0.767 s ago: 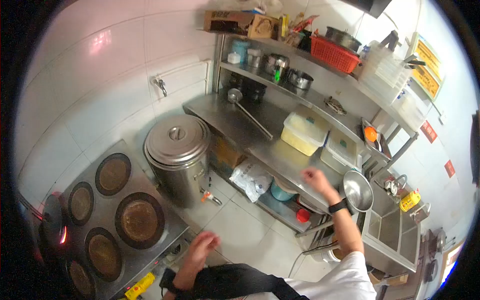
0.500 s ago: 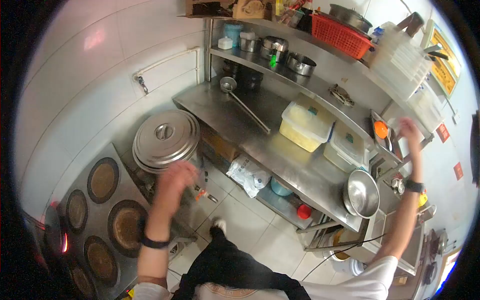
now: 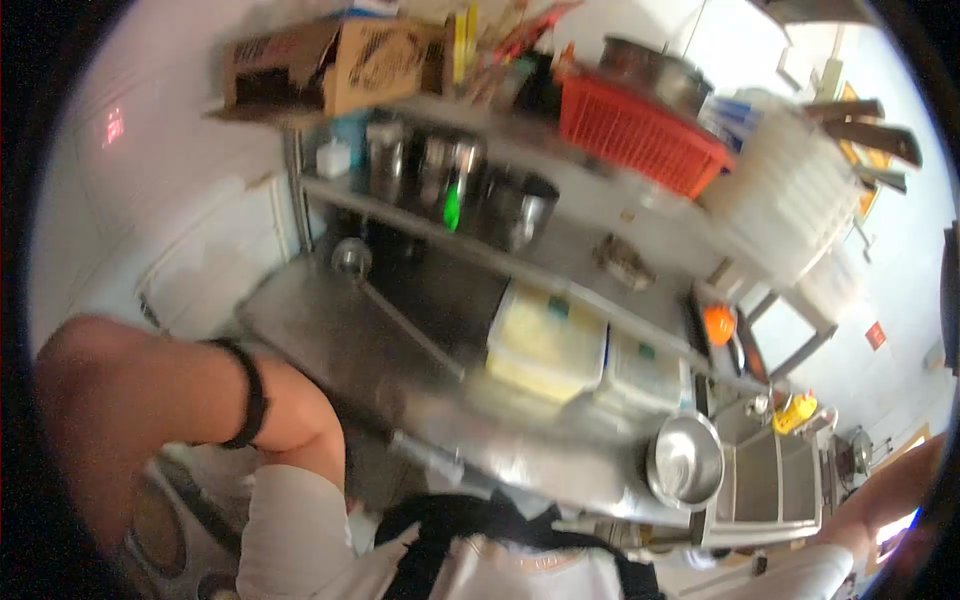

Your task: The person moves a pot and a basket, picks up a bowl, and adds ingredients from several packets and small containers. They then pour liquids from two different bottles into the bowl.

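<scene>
Left hand has swung outward, grip too blurred to tell, near a round, dark-rimmed pan.

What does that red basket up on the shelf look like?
The red basket looks like plastic, roughly rectangular, with rows of small openings through its long side. It sits on the top shelf, with a round, dark metal pot on top hiding much of its inside. Blur hides finer details.
</scene>
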Tool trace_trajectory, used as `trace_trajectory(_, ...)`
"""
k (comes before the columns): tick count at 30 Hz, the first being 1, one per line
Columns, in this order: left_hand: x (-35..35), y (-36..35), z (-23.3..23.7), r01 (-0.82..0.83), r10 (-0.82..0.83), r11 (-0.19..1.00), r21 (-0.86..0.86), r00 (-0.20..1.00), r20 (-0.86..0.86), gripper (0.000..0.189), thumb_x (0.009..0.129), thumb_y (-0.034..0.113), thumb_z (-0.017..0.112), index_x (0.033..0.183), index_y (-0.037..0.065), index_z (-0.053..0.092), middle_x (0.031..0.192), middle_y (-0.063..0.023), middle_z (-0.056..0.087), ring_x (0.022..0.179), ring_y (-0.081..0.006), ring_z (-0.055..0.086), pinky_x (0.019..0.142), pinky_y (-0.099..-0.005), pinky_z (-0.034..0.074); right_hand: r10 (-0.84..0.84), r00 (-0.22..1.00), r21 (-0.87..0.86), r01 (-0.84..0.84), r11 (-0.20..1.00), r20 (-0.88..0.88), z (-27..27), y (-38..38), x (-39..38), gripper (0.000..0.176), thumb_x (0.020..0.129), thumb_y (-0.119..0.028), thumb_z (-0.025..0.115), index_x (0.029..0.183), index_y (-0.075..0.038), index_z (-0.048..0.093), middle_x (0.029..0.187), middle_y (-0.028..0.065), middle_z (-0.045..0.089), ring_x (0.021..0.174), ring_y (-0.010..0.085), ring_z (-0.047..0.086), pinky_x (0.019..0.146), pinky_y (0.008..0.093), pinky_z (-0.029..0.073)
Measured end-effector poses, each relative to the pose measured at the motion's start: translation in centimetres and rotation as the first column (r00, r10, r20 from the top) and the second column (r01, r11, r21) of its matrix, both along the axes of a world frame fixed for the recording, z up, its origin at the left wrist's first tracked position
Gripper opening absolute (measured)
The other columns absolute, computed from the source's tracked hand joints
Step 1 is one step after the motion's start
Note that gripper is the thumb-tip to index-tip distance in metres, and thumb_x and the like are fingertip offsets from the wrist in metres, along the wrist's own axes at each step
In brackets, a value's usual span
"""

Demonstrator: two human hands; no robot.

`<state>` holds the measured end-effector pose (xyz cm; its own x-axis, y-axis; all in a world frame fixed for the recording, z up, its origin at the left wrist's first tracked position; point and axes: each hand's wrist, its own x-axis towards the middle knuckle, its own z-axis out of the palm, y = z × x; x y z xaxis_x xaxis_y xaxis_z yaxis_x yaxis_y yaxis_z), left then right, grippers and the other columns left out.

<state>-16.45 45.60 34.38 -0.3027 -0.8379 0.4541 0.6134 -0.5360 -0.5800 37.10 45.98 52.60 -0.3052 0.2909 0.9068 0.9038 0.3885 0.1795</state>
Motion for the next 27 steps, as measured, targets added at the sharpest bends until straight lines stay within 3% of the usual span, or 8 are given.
trace_trajectory(3, 2.8, 11.6, -0.1, 0.343, -0.364, 0.93, -0.134, 0.912, -0.191, 0.018, 0.075, 0.013, 0.052, 0.09, 0.007, 0.059, 0.081, -0.0077, 0.061, 0.068, -0.0143, 0.058, 0.058, -0.0298, 0.048, 0.133, 0.991, -0.203, -0.124, 0.971, 0.029, -3.4, 7.7, -4.8, 0.026, 0.075, 0.002, 0.051, 0.101, -0.001, 0.052, 0.094, 0.0044, 0.055, 0.084, 0.0137, 0.051, 0.075, 0.0255, 0.041)
trace_trajectory(6, 11.7, 20.9, 3.0, -0.455, 0.174, 0.653, -0.605, 0.868, -0.465, 0.018, 0.061, -0.008, 0.049, 0.073, 0.005, 0.051, 0.085, -0.0086, 0.053, 0.085, -0.0256, 0.052, 0.072, -0.0327, 0.041, 0.098, 0.939, -0.495, 0.084, 0.865, 0.329, -6.6, 15.3, -7.6, 0.021, 0.07, 0.004, 0.055, 0.091, -0.001, 0.051, 0.086, 0.0124, 0.052, 0.084, 0.0216, 0.054, 0.065, 0.0304, 0.046)
trace_trajectory(14, 12.8, 28.6, 4.1, -0.892, -0.009, 0.208, -0.402, 0.409, -0.912, 0.019, 0.067, -0.003, 0.05, 0.083, 0.007, 0.052, 0.104, -0.0087, 0.049, 0.102, -0.0279, 0.047, 0.087, -0.038, 0.038, 0.066, 0.914, -0.12, -0.019, 0.993, 0.401, -9.3, 31.5, -3.2, 0.036, 0.074, -0.002, 0.051, 0.109, -0.006, 0.048, 0.109, 0.0143, 0.049, 0.104, 0.0312, 0.045, 0.089, 0.0363, 0.037)
trace_trajectory(17, 14.6, 29.0, 4.4, -0.809, -0.016, 0.349, -0.473, 0.499, -0.866, 0.007, 0.072, -0.003, 0.045, 0.075, 0.001, 0.049, 0.082, -0.0074, 0.048, 0.074, -0.0199, 0.05, 0.064, -0.0296, 0.041, 0.146, 0.937, -0.207, -0.082, 0.975, 0.317, -8.0, 33.9, -2.5, 0.029, 0.076, -0.002, 0.05, 0.105, -0.004, 0.05, 0.102, 0.0121, 0.055, 0.095, 0.0273, 0.053, 0.081, 0.0339, 0.042)
trace_trajectory(21, 17.8, 32.2, 3.7, -0.774, 0.075, 0.45, -0.446, 0.53, -0.845, 0.018, 0.071, -0.003, 0.046, 0.087, 0.004, 0.053, 0.101, -0.0097, 0.048, 0.099, -0.0249, 0.043, 0.085, -0.0347, 0.035, 0.123, 0.987, -0.331, -0.082, 0.94, 0.107, -7.7, 33.6, -3.5, 0.028, 0.072, -0.007, 0.058, 0.1, -0.005, 0.052, 0.094, 0.0107, 0.059, 0.08, 0.0258, 0.06, 0.068, 0.0324, 0.047)
trace_trajectory(23, 19.9, 34.0, 4.5, -0.671, 0.055, 0.443, -0.594, 0.682, -0.729, 0.041, 0.072, -0.001, 0.048, 0.11, 0.013, 0.049, 0.124, -0.0111, 0.038, 0.122, -0.0333, 0.027, 0.103, -0.043, 0.021, -0.134, 0.948, 0.081, 0.115, 0.99, 0.29, -7.0, 35.4, -1.4, 0.03, 0.068, -0.009, 0.062, 0.096, -0.009, 0.053, 0.087, 0.009, 0.059, 0.076, 0.0273, 0.059, 0.065, 0.0339, 0.047)
trace_trajectory(24, 21.0, 35.0, 5.1, -0.652, 0.218, 0.472, -0.593, 0.738, -0.638, 0.038, 0.073, 0.004, 0.053, 0.11, 0.01, 0.048, 0.118, -0.0108, 0.043, 0.109, -0.0293, 0.041, 0.095, -0.0374, 0.033, -0.091, 0.927, 0.071, 0.07, 0.995, 0.364, -6.5, 33.3, -4.1, 0.024, 0.069, -0.011, 0.06, 0.093, -0.014, 0.055, 0.087, 0.0078, 0.057, 0.075, 0.0286, 0.059, 0.063, 0.0359, 0.047)
trace_trajectory(27, 23.3, 37.5, 6.9, -0.458, -0.044, 0.477, -0.75, 0.84, -0.54, 0.041, 0.075, 0.007, 0.055, 0.115, 0.014, 0.046, 0.123, -0.0105, 0.04, 0.119, -0.0338, 0.03, 0.1, -0.0415, 0.025, -0.17, 0.979, -0.014, 0.173, 0.985, 0.111, -5.7, 31.5, -6.7, 0.01, 0.073, -0.018, 0.055, 0.082, -0.014, 0.054, 0.075, 0.0118, 0.057, 0.067, 0.0314, 0.057, 0.057, 0.0401, 0.045)
